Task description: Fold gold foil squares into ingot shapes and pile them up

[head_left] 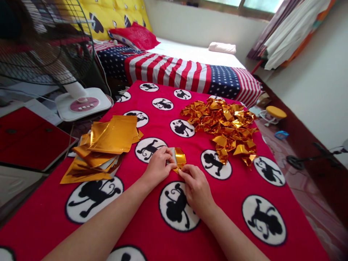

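Cloth-covered desk [233, 188], red, with monkey prints in white circles. Near its middle, a small gold foil piece [179, 156], gray side partly showing. Left hand [160, 163] pinches its left side; right hand [197, 186] pinches its lower edge, fingers closed on both. Exact fold hard to make out at this size. Risk, as judged: uneven pull could crease it crooked or tear it. Beyond, left: stack of gold sheets [114, 134], loosely fanned; a sleeve or draft might scatter it. Farther right, crumpled foil heap [228, 119]. Then bed [176, 47].
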A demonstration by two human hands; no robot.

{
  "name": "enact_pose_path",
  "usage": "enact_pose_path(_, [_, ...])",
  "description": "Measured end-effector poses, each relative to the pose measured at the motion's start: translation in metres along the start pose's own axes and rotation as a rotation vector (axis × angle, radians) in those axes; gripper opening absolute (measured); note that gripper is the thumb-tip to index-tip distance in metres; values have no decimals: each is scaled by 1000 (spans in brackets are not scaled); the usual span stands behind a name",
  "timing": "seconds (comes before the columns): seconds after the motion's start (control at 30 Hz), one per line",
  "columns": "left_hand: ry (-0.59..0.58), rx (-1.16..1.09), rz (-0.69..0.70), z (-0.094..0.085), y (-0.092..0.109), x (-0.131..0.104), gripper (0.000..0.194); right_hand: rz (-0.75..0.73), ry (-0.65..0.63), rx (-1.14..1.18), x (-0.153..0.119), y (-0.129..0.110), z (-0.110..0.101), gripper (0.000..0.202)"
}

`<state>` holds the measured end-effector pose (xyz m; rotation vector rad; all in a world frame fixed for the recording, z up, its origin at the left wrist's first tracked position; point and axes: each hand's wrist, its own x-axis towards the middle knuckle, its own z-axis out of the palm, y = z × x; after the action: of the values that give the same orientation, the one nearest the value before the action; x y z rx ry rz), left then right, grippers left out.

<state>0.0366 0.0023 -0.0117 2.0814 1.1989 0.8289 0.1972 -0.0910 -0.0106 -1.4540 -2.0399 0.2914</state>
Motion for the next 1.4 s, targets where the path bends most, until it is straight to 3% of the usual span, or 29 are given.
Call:
enact_pose_path(0.53, [44,113,-21,7,3,0,17,-32,31,85,-11,2,3,43])
enact_pose_path(0.7, [39,126,-20,6,7,1,18,-36,-38,-11,-9,-1,1,53])
enact_pose_path(0.83, [40,139,-26,6,6,1,17,-47,-97,-125,-5,-2,0,44])
enact_pose_path(0.97, [46,143,-15,7,4,0,18,-80,-51,-79,-7,-1,0,33])
enact_pose_path(1.1, [51,136,5,8,3,0,18,-52,24,-52,-8,-2,1,42])
enact_pose_path(1.4, [67,120,2,6,3,0,16,-83,-46,-215,-1,-9,12,39])
